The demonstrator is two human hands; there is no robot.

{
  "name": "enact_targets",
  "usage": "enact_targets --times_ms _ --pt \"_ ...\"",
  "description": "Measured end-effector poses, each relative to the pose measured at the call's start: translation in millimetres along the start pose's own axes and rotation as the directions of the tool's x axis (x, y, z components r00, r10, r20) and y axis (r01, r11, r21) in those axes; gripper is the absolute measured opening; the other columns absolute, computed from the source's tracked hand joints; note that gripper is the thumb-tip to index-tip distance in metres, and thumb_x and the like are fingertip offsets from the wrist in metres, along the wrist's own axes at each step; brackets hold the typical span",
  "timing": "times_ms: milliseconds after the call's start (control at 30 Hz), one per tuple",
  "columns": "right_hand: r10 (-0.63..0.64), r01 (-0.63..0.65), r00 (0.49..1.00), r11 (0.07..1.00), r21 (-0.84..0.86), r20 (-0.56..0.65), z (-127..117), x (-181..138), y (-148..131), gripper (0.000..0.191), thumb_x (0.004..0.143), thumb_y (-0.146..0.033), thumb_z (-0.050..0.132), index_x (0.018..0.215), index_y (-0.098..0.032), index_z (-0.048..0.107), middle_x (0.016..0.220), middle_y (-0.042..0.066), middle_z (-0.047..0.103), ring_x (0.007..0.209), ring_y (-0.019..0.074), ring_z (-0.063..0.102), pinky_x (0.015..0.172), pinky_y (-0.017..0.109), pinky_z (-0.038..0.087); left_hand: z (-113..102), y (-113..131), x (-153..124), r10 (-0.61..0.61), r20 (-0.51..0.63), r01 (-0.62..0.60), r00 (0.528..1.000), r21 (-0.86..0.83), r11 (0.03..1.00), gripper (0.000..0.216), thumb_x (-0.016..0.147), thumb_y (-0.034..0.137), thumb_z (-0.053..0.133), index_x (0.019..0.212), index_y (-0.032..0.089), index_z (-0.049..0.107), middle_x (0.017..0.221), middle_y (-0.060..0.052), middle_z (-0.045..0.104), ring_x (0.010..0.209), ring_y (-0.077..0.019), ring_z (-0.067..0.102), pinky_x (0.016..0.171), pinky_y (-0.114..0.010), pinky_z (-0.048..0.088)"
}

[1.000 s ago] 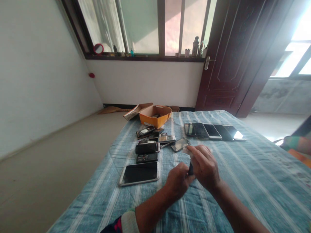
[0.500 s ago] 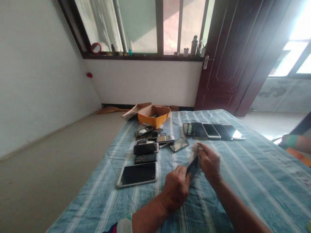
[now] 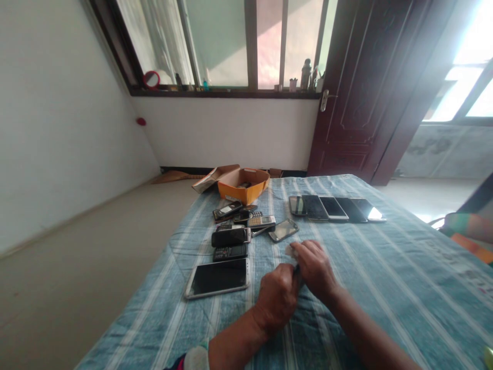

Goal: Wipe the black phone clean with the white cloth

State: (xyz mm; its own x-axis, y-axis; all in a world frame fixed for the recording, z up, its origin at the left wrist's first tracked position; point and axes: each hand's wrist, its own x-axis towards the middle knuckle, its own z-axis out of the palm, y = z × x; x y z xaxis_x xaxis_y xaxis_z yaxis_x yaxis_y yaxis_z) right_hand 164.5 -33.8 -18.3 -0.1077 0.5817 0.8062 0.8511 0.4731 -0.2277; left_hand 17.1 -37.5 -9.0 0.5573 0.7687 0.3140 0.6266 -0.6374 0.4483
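Note:
My left hand (image 3: pixel 278 293) is closed around one end of a dark phone (image 3: pixel 296 269), which is almost hidden between the two hands. My right hand (image 3: pixel 316 268) pinches a crumpled white tissue (image 3: pixel 290 251) and lies over the phone's other end, close against the left fingers. Just beyond them a grey phone frame (image 3: pixel 284 230) rests on the striped cloth. To the left of my hands lies a large white smartphone (image 3: pixel 219 278) with a black screen. Behind it is a cluster of older phones, among them a black keypad phone (image 3: pixel 230 252).
A blue striped cloth (image 3: pixel 162 329) covers the table. At its far end stands an open orange cardboard box (image 3: pixel 246 194) with something dark inside. Several smartphones lie in a row at the back right, including a white one (image 3: pixel 334 208). Beyond are a window sill and a dark red door (image 3: pixel 358 97).
My right hand has slid with the tissue down along the phone toward my left hand, covering most of the phone. My left hand has stayed nearly in place.

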Motion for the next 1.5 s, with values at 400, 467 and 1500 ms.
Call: enact_targets --times_ms 400,467,1500 --pt "-0.047 0.046 0.999 0.998 0.047 0.007 -2.0 0.6 -14.2 0.024 0.091 -0.013 0.041 0.099 -0.018 0.063 0.078 0.005 0.06 0.078 0.0192 0.055 0.076 0.035 0.046 -4.6 -7.2 2.4 0.025 -0.014 -0.024 1.0 0.075 0.997 0.016 0.091 0.018 0.038 0.085 0.018 0.053 0.078 -0.006 0.066 0.07 -0.0193 0.065 0.062 -0.027 0.047" --pt "-0.029 0.029 1.0 0.999 0.044 0.01 -3.6 0.3 -7.6 0.024 0.09 -0.011 0.041 0.098 -0.018 0.063 0.081 0.005 0.061 0.081 0.0196 0.056 0.081 0.037 0.047 -6.2 -7.5 3.7 -0.006 -0.006 0.006 1.0 0.069 0.998 0.018 0.092 0.02 0.039 0.081 0.019 0.053 0.076 -0.005 0.066 0.07 -0.0193 0.065 0.062 -0.027 0.046" --pt "0.115 -0.21 0.955 0.915 0.345 0.274 -29.5 12.1 5.7 0.032 0.081 -0.004 0.048 0.092 -0.021 0.072 0.101 0.007 0.068 0.101 0.0212 0.059 0.088 0.035 0.048 -8.4 -11.6 5.2 0.072 -0.023 -0.065 0.997 0.222 0.973 0.018 0.093 0.019 0.04 0.084 0.017 0.056 0.078 -0.005 0.066 0.066 -0.0191 0.066 0.056 -0.026 0.047"
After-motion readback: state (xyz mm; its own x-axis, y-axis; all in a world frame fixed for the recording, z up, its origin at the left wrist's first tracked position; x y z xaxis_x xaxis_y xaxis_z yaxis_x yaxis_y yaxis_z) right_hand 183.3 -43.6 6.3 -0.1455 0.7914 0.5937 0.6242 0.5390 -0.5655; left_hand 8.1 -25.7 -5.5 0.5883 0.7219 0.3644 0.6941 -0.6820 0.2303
